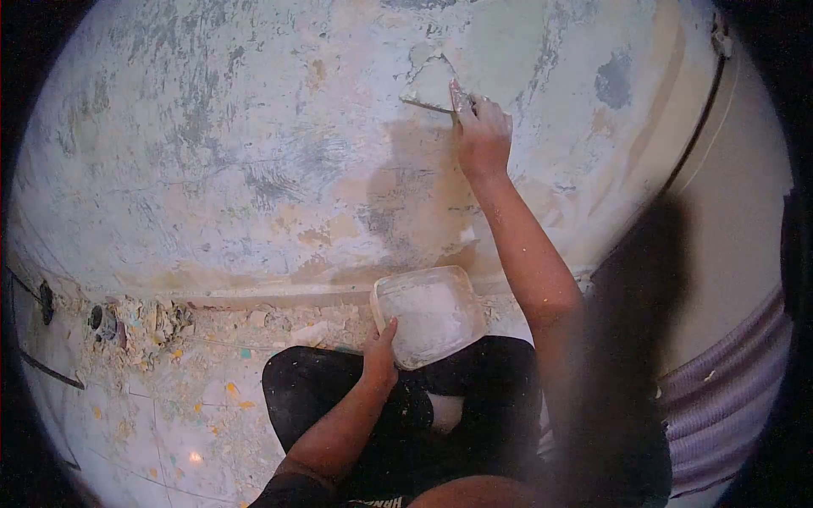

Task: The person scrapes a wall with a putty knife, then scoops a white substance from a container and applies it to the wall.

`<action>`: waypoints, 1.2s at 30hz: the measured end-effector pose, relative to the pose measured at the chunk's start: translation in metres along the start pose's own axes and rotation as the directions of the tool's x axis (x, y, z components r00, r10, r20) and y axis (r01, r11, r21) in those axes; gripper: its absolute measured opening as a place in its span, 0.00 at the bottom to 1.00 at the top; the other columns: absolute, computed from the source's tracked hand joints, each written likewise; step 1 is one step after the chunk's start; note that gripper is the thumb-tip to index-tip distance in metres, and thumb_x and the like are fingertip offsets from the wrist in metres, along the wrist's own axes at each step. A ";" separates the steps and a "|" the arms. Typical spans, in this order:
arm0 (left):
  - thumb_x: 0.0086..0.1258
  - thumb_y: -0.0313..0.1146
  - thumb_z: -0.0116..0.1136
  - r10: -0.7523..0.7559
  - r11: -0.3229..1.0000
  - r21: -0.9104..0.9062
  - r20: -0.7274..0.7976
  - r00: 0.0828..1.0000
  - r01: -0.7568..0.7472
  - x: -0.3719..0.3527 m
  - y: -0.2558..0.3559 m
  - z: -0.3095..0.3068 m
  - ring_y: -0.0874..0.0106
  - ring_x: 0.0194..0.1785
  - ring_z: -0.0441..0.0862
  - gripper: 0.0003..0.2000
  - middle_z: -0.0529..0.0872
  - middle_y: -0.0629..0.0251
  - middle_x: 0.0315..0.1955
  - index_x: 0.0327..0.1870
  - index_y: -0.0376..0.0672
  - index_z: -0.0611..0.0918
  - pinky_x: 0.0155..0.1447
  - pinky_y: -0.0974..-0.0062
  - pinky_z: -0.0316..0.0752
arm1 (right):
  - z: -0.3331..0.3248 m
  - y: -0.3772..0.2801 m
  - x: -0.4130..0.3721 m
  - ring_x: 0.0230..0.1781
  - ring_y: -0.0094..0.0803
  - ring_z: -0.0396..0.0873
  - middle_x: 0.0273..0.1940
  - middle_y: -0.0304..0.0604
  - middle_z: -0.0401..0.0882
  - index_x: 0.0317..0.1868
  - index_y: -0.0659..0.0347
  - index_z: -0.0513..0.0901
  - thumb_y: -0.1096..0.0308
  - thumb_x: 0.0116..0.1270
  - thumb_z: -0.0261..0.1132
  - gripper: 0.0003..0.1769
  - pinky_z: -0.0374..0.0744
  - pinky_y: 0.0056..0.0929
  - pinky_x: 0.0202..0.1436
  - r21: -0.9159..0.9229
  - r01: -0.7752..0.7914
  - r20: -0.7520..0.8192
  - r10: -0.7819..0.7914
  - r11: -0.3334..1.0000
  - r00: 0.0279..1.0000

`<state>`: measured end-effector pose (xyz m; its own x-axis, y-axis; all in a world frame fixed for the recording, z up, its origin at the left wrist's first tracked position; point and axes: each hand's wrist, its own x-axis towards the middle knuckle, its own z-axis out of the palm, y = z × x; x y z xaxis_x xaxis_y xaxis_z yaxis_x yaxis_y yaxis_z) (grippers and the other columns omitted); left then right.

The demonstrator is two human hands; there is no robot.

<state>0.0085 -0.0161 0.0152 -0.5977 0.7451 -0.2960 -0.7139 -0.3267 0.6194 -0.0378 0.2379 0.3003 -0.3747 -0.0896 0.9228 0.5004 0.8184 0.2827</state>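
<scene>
While left hand (378, 356) holds tub (430, 315), scraper (432, 86) juts above right hand (483, 135).

the wall (254, 152) fills the space ahead, the floor (169, 406) below it, with rubble (161, 326) lying along their joint. the right hand (483, 135) is high on the wall, its scraper (428, 106) touching the wall just left of it. lower, the left hand (381, 351) grips the near left rim of a tub (432, 313), over the person's knees (406, 398). a hose (728, 389) lies far right.

open white tub (432, 315), scraper (428, 105) on wall (212, 127)
</scene>
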 end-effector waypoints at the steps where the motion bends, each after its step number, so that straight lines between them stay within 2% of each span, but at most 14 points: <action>1: 0.75 0.40 0.59 0.000 1.000 0.001 -0.001 1.000 0.000 0.000 0.000 -0.001 0.53 0.62 0.77 0.29 0.77 0.50 0.60 0.72 0.39 0.65 0.65 0.52 0.75 | 0.002 0.001 0.000 0.47 0.41 0.79 0.47 0.41 0.81 0.68 0.43 0.79 0.70 0.65 0.66 0.29 0.74 0.44 0.50 0.001 -0.001 0.000 0.001 1.000 1.000; 7: 0.76 0.40 0.58 0.014 1.000 0.021 -0.007 1.000 -0.014 -0.001 0.000 0.003 0.53 0.63 0.77 0.28 0.77 0.50 0.60 0.73 0.41 0.65 0.64 0.51 0.75 | 0.004 -0.002 0.002 0.47 0.40 0.79 0.47 0.41 0.81 0.68 0.43 0.79 0.69 0.67 0.65 0.28 0.74 0.43 0.50 0.011 -0.030 0.053 0.029 0.999 0.998; 9: 0.75 0.38 0.60 0.023 0.999 -0.038 -0.030 0.999 -0.025 -0.004 0.002 0.005 0.59 0.57 0.81 0.27 0.80 0.53 0.57 0.71 0.37 0.69 0.60 0.60 0.78 | 0.002 -0.004 0.001 0.46 0.40 0.79 0.47 0.41 0.81 0.68 0.45 0.79 0.69 0.67 0.65 0.28 0.74 0.43 0.50 0.022 -0.026 0.055 0.025 0.999 0.998; 10: 0.75 0.38 0.60 0.022 0.999 -0.037 -0.030 0.999 -0.023 -0.001 0.000 0.003 0.59 0.57 0.81 0.27 0.80 0.53 0.57 0.71 0.37 0.69 0.60 0.60 0.78 | 0.003 -0.005 0.000 0.46 0.40 0.79 0.47 0.41 0.81 0.68 0.45 0.79 0.69 0.67 0.65 0.28 0.74 0.43 0.50 0.021 -0.027 0.056 0.026 0.999 0.998; 12: 0.76 0.40 0.57 0.003 1.000 0.029 0.008 1.000 -0.003 0.004 -0.004 -0.003 0.53 0.63 0.77 0.29 0.76 0.51 0.62 0.74 0.41 0.64 0.65 0.51 0.75 | 0.004 -0.005 -0.001 0.46 0.41 0.79 0.47 0.42 0.81 0.69 0.47 0.78 0.69 0.67 0.65 0.28 0.75 0.43 0.48 0.049 -0.015 0.052 0.012 0.999 0.999; 16: 0.76 0.40 0.57 0.001 0.999 0.038 0.014 1.000 -0.002 0.001 -0.001 -0.001 0.53 0.63 0.77 0.29 0.76 0.50 0.62 0.74 0.40 0.64 0.65 0.52 0.74 | 0.002 -0.008 -0.003 0.50 0.41 0.77 0.49 0.41 0.79 0.72 0.48 0.73 0.70 0.60 0.65 0.36 0.73 0.45 0.53 0.087 -0.025 0.087 0.017 0.996 0.996; 19: 0.75 0.38 0.60 0.006 1.000 -0.018 -0.031 1.000 -0.006 -0.003 0.002 0.003 0.59 0.56 0.81 0.26 0.81 0.54 0.55 0.70 0.36 0.69 0.60 0.59 0.77 | -0.002 -0.011 -0.002 0.50 0.42 0.78 0.50 0.42 0.79 0.72 0.49 0.74 0.70 0.61 0.64 0.35 0.73 0.45 0.53 0.152 -0.069 0.130 0.049 0.986 0.990; 21: 0.76 0.37 0.60 0.055 0.998 -0.023 -0.011 0.998 -0.055 -0.001 0.000 0.004 0.59 0.56 0.81 0.26 0.81 0.54 0.55 0.70 0.36 0.70 0.60 0.60 0.78 | -0.003 -0.012 -0.003 0.43 0.44 0.79 0.45 0.44 0.81 0.68 0.52 0.79 0.69 0.67 0.65 0.27 0.75 0.44 0.46 0.210 -0.057 0.054 0.047 0.976 0.997; 25: 0.76 0.37 0.59 0.018 0.999 -0.032 -0.023 1.000 -0.019 -0.005 0.004 0.007 0.60 0.57 0.81 0.25 0.82 0.54 0.56 0.70 0.36 0.70 0.60 0.61 0.78 | -0.003 -0.015 -0.006 0.47 0.44 0.79 0.47 0.46 0.81 0.69 0.51 0.78 0.71 0.62 0.63 0.31 0.75 0.45 0.50 0.283 -0.118 0.109 0.090 0.952 0.990; 27: 0.76 0.37 0.59 0.041 0.999 -0.026 0.010 0.999 -0.040 -0.004 0.002 0.005 0.61 0.56 0.82 0.25 0.82 0.53 0.56 0.70 0.35 0.70 0.60 0.62 0.78 | -0.002 -0.018 -0.007 0.42 0.48 0.80 0.43 0.49 0.82 0.64 0.54 0.81 0.70 0.66 0.61 0.24 0.76 0.42 0.43 0.455 -0.187 0.061 0.180 0.871 0.982; 31: 0.77 0.36 0.58 0.064 0.998 -0.029 0.017 0.998 -0.064 -0.002 0.002 0.002 0.61 0.56 0.82 0.25 0.82 0.53 0.55 0.69 0.34 0.70 0.60 0.62 0.78 | 0.001 -0.017 -0.009 0.33 0.46 0.80 0.35 0.49 0.81 0.54 0.61 0.84 0.67 0.72 0.59 0.15 0.76 0.41 0.36 0.547 -0.280 0.050 0.303 0.789 0.952; 33: 0.77 0.35 0.57 0.077 0.997 -0.030 0.021 0.997 -0.077 -0.001 0.001 0.002 0.61 0.56 0.82 0.24 0.82 0.53 0.55 0.68 0.34 0.71 0.59 0.63 0.78 | -0.001 -0.015 -0.007 0.28 0.35 0.77 0.30 0.44 0.78 0.46 0.64 0.82 0.61 0.78 0.57 0.14 0.74 0.34 0.33 0.696 -0.538 0.295 0.494 0.476 0.818; 34: 0.77 0.35 0.57 0.081 0.996 -0.035 0.020 0.997 -0.080 0.000 0.002 0.003 0.61 0.56 0.82 0.24 0.82 0.53 0.55 0.68 0.34 0.71 0.59 0.63 0.78 | -0.004 -0.016 -0.004 0.28 0.35 0.77 0.30 0.44 0.78 0.46 0.64 0.82 0.61 0.78 0.57 0.14 0.74 0.34 0.33 0.698 -0.534 0.295 0.489 0.477 0.821; 36: 0.77 0.35 0.58 0.058 0.997 -0.042 -0.015 0.998 -0.059 -0.002 0.001 0.003 0.61 0.56 0.82 0.23 0.82 0.53 0.55 0.68 0.33 0.71 0.59 0.63 0.77 | -0.015 -0.017 0.003 0.25 0.25 0.72 0.26 0.38 0.75 0.43 0.62 0.81 0.58 0.80 0.55 0.15 0.71 0.28 0.29 0.710 -0.692 0.647 0.511 -0.134 0.565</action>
<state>0.0105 -0.0158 0.0186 -0.6437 0.7160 -0.2701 -0.6922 -0.3943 0.6045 -0.0363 0.2152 0.3024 -0.4614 0.7351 0.4967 -0.3620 0.3551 -0.8619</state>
